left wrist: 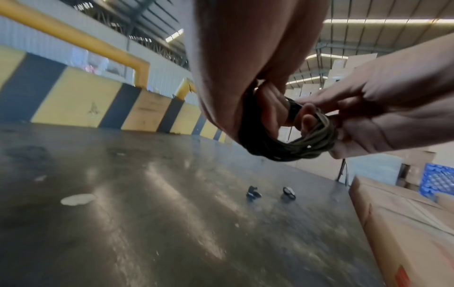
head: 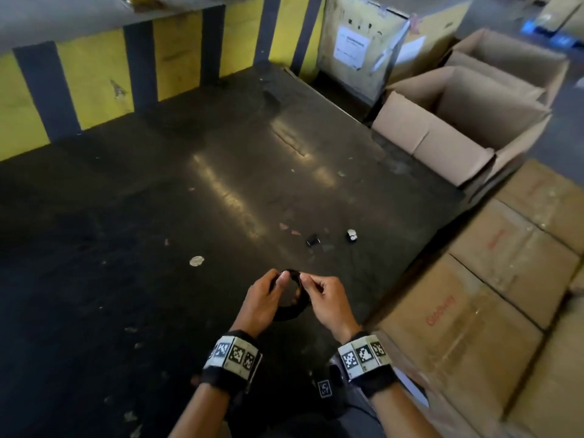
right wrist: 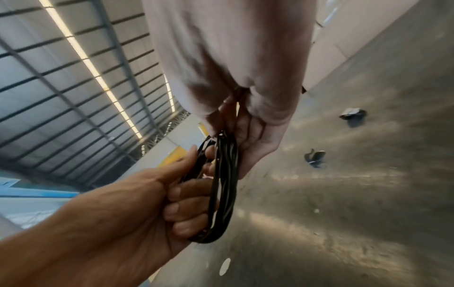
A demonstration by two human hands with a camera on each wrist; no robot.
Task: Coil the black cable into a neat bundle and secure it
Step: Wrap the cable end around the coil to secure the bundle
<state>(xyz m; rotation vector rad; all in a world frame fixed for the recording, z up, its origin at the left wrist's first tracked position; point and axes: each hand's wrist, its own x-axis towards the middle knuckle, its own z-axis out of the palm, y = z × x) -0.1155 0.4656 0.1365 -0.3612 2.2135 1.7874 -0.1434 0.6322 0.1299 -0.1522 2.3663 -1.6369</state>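
Observation:
The black cable (head: 292, 308) is wound into a small ring of several loops, held above the dark floor between both hands. My left hand (head: 268, 294) grips the ring's left side with its fingers curled through the loops. My right hand (head: 319, 292) pinches the ring at its top right. In the left wrist view the cable coil (left wrist: 290, 147) hangs below the left hand (left wrist: 248, 81), with the right hand (left wrist: 373, 116) gripping its far side. In the right wrist view the cable loops (right wrist: 224, 186) run edge-on between the left hand (right wrist: 137, 205) and the right hand (right wrist: 248, 139).
Two small dark items (head: 313, 240) (head: 351, 234) lie on the floor ahead of the hands. Closed cardboard boxes (head: 493, 279) are stacked close on the right, open boxes (head: 467, 121) beyond them. A yellow-and-black striped wall (head: 94, 83) bounds the far left.

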